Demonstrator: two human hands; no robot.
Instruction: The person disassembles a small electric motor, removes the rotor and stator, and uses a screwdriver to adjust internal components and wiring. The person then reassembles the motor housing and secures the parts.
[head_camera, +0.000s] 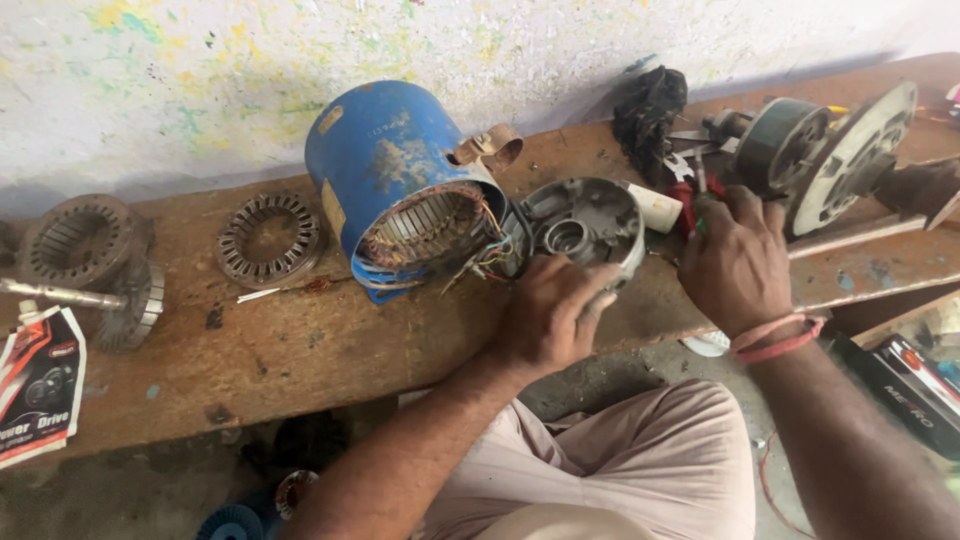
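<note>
The grey metal end cover (585, 225) lies on the wooden bench (300, 350), open side up, a bearing seat visible inside. The left hand (545, 315) grips its near rim, fingers curled. The right hand (735, 262) closes on a red-handled tool (685, 200). Just left, the blue motor housing (385, 165) contains copper windings (425, 230) with coloured wires (485, 255) leading out.

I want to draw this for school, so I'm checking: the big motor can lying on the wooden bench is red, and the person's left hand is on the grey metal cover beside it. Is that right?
Not quite. The motor can lying on the wooden bench is blue, not red, as the head view shows. The rest holds: the left hand is on the grey metal cover beside it.
</note>
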